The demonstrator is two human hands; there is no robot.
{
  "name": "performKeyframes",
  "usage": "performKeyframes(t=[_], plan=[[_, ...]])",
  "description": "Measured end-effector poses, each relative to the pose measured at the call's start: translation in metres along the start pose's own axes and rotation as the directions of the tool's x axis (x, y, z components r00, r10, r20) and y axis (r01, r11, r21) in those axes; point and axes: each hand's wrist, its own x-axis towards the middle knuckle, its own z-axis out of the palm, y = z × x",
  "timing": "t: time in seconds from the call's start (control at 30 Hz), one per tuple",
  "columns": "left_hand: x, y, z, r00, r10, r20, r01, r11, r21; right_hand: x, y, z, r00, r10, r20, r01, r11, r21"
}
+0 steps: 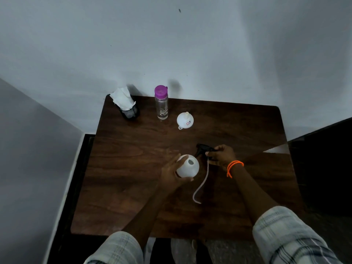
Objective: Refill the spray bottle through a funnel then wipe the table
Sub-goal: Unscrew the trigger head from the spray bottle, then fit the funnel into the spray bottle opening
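My left hand (pixel 172 173) grips the white spray bottle body (pixel 188 166), which stands on the dark wooden table (pixel 133 168) with its neck open. Just right of it, my right hand (pixel 222 155) holds the black trigger head (pixel 202 149), detached from the bottle, and its pale dip tube (pixel 202 185) trails toward me over the table. A white funnel (pixel 185 120) lies spout-up further back. Left of the funnel stands a clear water bottle (pixel 161 104) with a purple cap on.
A black mesh holder (pixel 130 112) with white tissue (pixel 122 99) in it stands at the table's back left corner. The table is pushed against a pale wall. Dark floor runs along its left and right sides.
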Motion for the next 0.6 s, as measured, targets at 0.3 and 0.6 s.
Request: performKeyframes(t=[0.3,0.6], plan=[[-0.007,-0.013,0.010,0.999,-0.003,-0.046,0.003,1.000,0.001,0.003,0.012,-0.002,0.988,-0.121,-0.098,0.100,0.975,-0.196],[-0.016,-0.025,-0.001,0.991,-0.133,0.011,0.133,0.991,-0.013,-0.002,0.007,-0.006,0.984,-0.137,-0.117,0.083,0.921,-0.381]])
